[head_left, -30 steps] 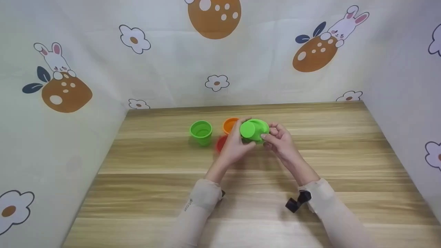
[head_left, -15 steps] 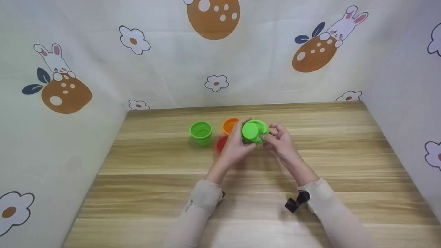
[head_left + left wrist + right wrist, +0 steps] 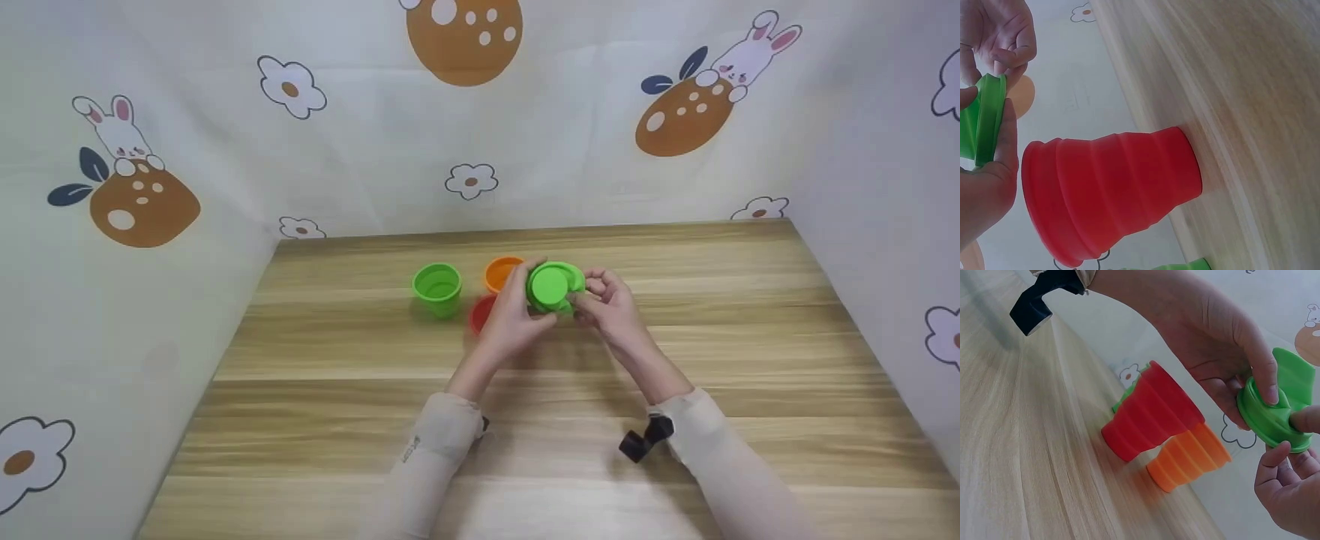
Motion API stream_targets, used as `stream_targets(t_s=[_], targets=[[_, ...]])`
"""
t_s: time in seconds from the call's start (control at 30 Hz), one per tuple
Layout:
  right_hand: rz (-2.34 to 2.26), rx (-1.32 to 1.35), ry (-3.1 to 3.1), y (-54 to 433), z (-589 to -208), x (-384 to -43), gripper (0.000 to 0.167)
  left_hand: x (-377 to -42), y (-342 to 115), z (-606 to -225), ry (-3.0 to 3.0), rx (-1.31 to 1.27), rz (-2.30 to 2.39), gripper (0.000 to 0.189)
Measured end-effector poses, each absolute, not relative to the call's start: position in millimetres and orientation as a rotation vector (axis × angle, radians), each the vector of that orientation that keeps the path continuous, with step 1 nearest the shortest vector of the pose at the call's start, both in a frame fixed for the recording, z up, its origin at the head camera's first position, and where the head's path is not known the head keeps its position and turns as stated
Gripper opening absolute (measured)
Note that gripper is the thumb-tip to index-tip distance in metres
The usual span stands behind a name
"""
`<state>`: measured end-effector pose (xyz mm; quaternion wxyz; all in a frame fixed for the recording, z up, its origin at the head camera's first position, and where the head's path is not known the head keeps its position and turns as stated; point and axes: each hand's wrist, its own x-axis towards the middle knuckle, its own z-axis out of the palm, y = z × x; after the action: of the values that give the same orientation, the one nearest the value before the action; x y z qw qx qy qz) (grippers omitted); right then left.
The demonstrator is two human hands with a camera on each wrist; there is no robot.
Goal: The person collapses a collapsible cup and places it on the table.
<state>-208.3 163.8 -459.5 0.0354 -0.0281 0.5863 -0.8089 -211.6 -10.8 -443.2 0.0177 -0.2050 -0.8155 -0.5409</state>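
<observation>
Both hands hold a green collapsible cup (image 3: 550, 287), its round base toward the head camera and its wall partly folded in. My left hand (image 3: 517, 307) grips the cup's left side, with fingers behind the far rim and the thumb at the near side. From the right, my right hand (image 3: 611, 304) pinches the rim with its thumb. In the right wrist view the folded green cup (image 3: 1272, 417) is tilted, with fingers from both hands on it. A red cup (image 3: 481, 315) and an orange cup (image 3: 502, 274) stand close to the left hand, which partly hides them.
Another green cup (image 3: 438, 289) stands upright on the wooden table (image 3: 337, 420), left of the others. Black camera mounts (image 3: 646, 439) sit at the wrists. A patterned cloth (image 3: 375, 150) surrounds the table's back and sides.
The held cup's round base has shifted right and now lies more centred within its rim. Both hands have stayed nearly in place; the standing cups have not moved.
</observation>
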Motion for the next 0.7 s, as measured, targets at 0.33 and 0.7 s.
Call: stream_targets(t_s=[0.33,0.7], targets=[[-2.465,-0.033,1.847,162.9,-458.9,-208.3,0.031,-212.4,-10.9,-444.8,-2.557,-0.648,-1.637,0.076],[-2.465,-0.013,1.895,162.0,-462.1,-210.8,0.027,-212.2,-10.5,-442.5,-2.571,-0.642,-1.611,0.073]])
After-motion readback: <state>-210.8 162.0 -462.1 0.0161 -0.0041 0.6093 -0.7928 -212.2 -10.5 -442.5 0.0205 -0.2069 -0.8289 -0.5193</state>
